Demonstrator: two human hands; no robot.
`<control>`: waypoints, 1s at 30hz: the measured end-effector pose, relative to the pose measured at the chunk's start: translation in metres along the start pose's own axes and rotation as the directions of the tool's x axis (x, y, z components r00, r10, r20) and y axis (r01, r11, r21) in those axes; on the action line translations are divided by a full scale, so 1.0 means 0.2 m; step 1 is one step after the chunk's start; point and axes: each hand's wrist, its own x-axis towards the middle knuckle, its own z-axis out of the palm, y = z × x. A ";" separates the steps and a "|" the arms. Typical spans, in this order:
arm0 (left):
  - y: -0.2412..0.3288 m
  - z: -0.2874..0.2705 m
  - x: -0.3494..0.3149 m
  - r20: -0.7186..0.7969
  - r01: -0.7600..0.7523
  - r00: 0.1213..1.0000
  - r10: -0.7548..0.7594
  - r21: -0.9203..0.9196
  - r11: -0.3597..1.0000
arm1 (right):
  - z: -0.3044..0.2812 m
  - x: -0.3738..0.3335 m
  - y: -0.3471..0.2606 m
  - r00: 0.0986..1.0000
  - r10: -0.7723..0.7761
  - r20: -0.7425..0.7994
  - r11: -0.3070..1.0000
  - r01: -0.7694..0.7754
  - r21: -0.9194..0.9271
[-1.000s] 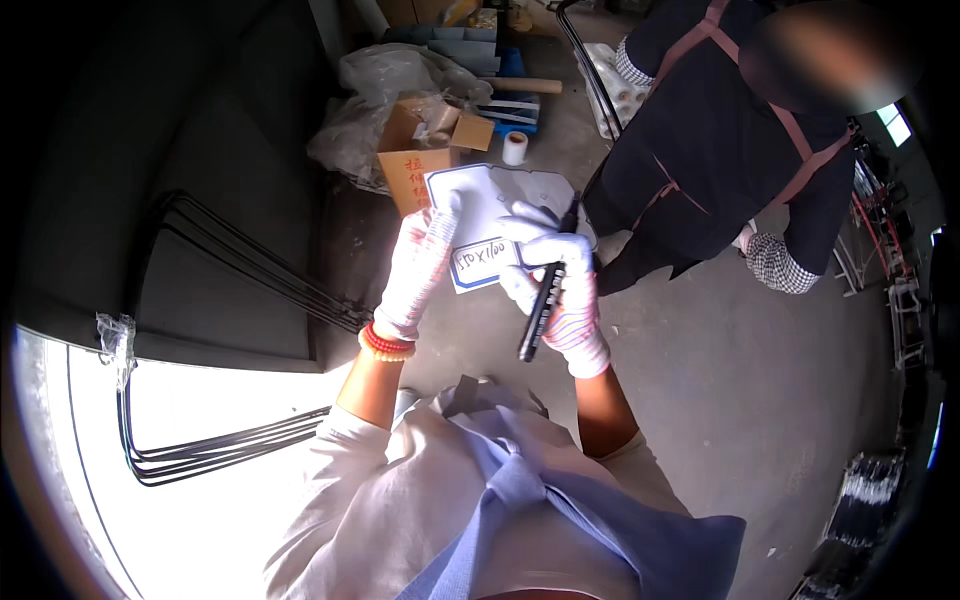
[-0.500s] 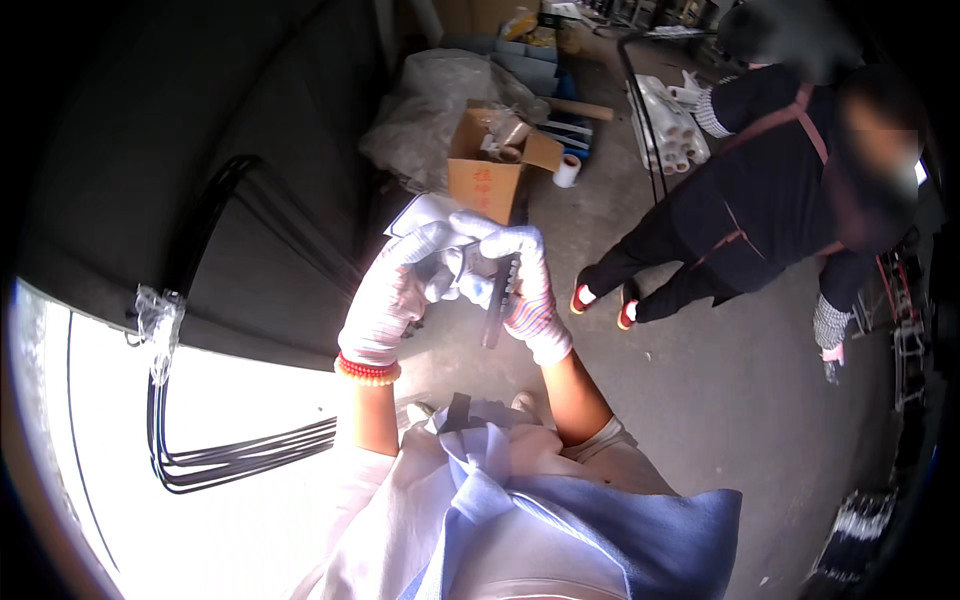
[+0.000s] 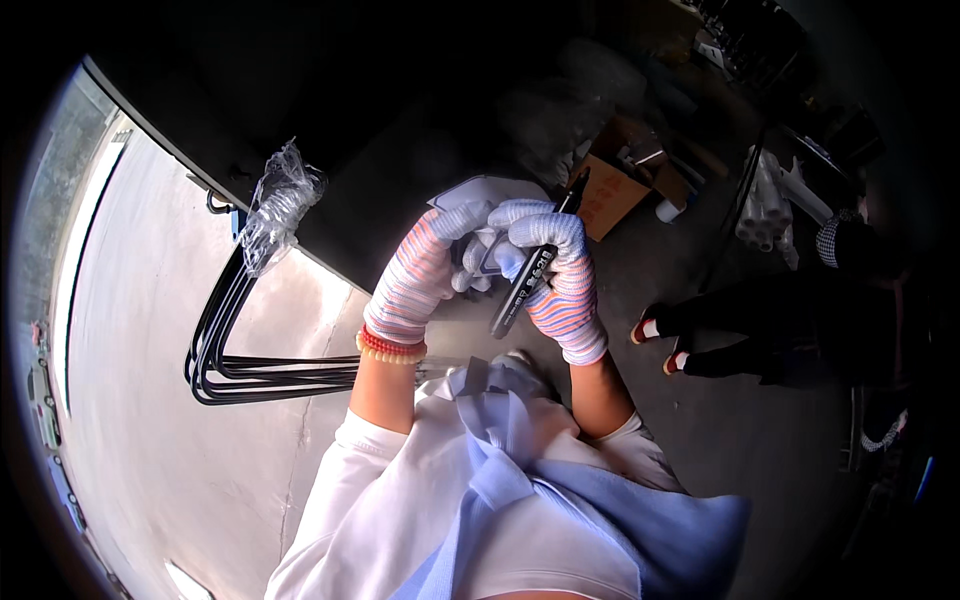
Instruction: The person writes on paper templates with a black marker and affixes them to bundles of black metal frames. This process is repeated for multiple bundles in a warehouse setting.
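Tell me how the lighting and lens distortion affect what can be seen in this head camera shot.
Head view: hard sunlight falls on the concrete floor at left, while the upper and right parts sink into deep shadow, dimming the cardboard box and the other person. The gloved left hand and right hand with the black marker stay sharp. Fisheye bends the bundled black rods; corners are vignetted black.

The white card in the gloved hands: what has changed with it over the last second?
The card, held flat and open a second ago, is now bunched between both hands close together. The head turned left, bringing the bent black rods into view. The right hand still grips the black marker; the left hand still holds the card.
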 end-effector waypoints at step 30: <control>-0.07 -0.50 -0.33 -0.865 0.151 0.489 0.113 0.212 0.966 | 0.34 0.75 0.31 0.953 -0.293 0.083 0.758 0.179 0.627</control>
